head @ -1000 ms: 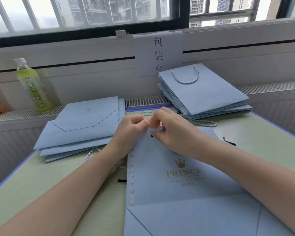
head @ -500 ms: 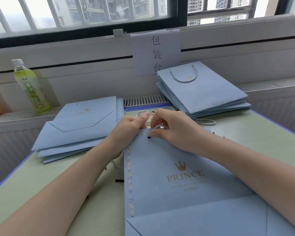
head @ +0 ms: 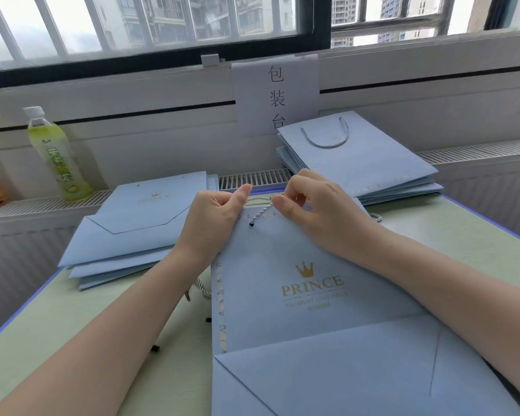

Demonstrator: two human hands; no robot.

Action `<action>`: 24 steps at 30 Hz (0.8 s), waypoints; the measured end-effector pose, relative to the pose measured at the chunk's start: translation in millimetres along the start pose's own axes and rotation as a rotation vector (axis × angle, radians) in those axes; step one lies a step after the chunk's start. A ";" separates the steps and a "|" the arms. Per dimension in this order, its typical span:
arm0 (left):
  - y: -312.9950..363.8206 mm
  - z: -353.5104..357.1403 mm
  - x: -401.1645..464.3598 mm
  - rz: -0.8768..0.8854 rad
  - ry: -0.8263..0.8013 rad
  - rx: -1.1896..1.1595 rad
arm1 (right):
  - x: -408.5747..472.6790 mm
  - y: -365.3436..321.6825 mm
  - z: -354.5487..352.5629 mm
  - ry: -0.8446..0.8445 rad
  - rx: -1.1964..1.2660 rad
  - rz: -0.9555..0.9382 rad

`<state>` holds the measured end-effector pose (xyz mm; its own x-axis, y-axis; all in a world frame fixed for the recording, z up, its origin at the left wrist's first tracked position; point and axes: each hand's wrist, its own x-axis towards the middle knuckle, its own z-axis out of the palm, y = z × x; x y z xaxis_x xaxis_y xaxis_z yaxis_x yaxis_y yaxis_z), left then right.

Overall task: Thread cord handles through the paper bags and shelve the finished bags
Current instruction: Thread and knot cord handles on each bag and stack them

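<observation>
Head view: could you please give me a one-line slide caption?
Right hand pinches a cord handle at the PRINCE paper bag's top edge, which the left hand grips.

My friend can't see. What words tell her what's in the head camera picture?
Two hands work a twisted cord into the top edge of a flat blue paper bag on a green table: the left hand holds the bag's edge, the right hand pinches the cord. Stacks of blue bags lie behind.
</observation>
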<state>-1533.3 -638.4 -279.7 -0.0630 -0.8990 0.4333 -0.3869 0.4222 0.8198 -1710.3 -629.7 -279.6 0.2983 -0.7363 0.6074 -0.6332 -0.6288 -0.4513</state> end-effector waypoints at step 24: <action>-5.6 -9.8 0.4 0.258 0.203 0.734 | 2.0 -6.9 -4.4 0.234 -0.035 -0.015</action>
<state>-1522.1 -640.0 -280.4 -0.0913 -0.7152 0.6930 -0.8934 0.3662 0.2602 -1708.4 -625.7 -272.4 0.1363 -0.6462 0.7509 -0.6552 -0.6273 -0.4209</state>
